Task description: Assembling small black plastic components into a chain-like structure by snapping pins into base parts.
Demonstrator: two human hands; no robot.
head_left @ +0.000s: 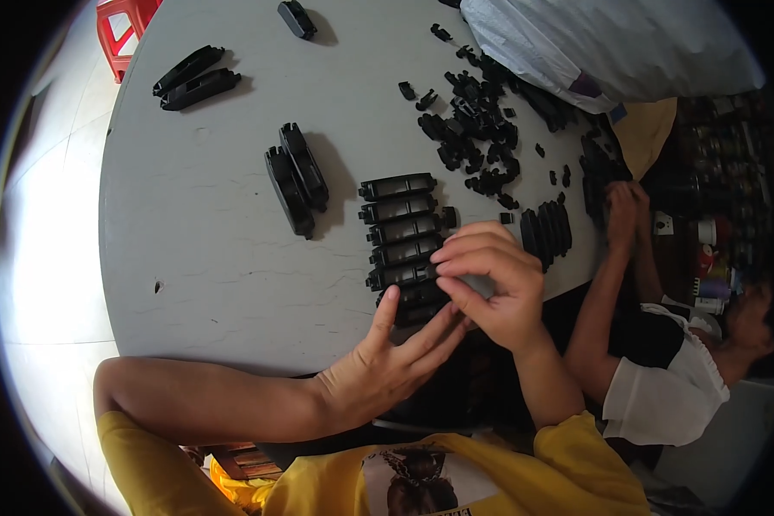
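Observation:
Several long black plastic frames (402,228) lie side by side in a row near the table's front edge. My left hand (396,357) spans the nearest black plastic frame (423,292), its thumb at the left end and its fingers at the right. My right hand (494,284) is over the right end of the same frames, its thumb and fingertips drawn together in a pinch. Whatever small thing sits between those fingertips is hidden. Beside the row, near my right hand, is a small black piece (448,217).
Small black clips (469,120) lie heaped at the back right, near a large white bag (611,43). Finished-looking black housings (297,176) stand in pairs at left. More black frames (546,232) stand at right, where a co-worker's hands (625,211) handle black parts. A red stool (116,34) is beyond.

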